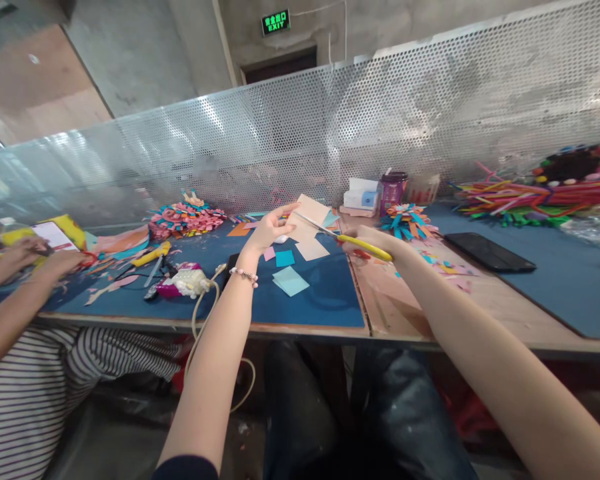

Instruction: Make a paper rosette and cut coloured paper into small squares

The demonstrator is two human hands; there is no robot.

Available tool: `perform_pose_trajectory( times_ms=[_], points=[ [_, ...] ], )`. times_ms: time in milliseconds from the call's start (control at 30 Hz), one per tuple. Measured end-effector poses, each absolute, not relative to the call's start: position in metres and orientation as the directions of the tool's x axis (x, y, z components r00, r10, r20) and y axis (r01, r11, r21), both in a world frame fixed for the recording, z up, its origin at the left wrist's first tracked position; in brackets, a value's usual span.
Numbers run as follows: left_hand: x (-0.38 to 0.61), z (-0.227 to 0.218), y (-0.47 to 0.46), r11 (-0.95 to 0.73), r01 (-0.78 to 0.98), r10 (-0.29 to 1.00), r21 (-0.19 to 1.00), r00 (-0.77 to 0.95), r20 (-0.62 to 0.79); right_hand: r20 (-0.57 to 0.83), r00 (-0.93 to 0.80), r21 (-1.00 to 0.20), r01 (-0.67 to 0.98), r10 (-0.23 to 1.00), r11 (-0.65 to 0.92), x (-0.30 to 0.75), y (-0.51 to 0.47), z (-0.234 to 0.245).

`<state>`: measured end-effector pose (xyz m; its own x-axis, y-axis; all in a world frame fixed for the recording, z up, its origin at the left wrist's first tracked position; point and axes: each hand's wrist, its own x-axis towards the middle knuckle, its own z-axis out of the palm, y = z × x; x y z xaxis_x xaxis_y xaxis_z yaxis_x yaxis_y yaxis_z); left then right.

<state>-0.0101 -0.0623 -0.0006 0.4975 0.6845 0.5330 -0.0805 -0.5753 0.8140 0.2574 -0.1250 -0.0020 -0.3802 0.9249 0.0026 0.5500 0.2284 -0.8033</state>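
My left hand [269,228] pinches a pale pink sheet of paper [310,215] and holds it up above the blue mat. My right hand [375,243] grips yellow-handled scissors [353,241], whose blades reach into the sheet's lower edge. Under the sheet, loose paper squares lie on the mat: a pale pink one [312,250], a teal one [285,258], a light green one [291,281] and a small pink piece [269,253].
A co-worker in a striped shirt [40,393] works at the left. Paper flowers [186,218], a glue gun [183,283] with its cord, a purple cup [393,190], a phone [489,251] and coloured strips [535,197] lie about. A perforated metal screen [330,127] stands behind.
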Motion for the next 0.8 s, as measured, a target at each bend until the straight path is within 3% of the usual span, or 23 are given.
perform_pose_trajectory(
  times_ms=[200, 800],
  points=[
    [-0.011, -0.004, -0.056, -0.574, -0.066, 0.689, 0.816, 0.500, 0.525, -0.050, -0.346, -0.797, 0.580, 0.937, 0.171, 0.256, -0.125, -0.002],
    [-0.018, -0.009, -0.050, -0.548, 0.057, 0.746, 0.835, 0.485, 0.457, -0.013, -0.283, -0.716, 0.672, 0.959, 0.188, 0.261, -0.114, -0.012]
  ],
)
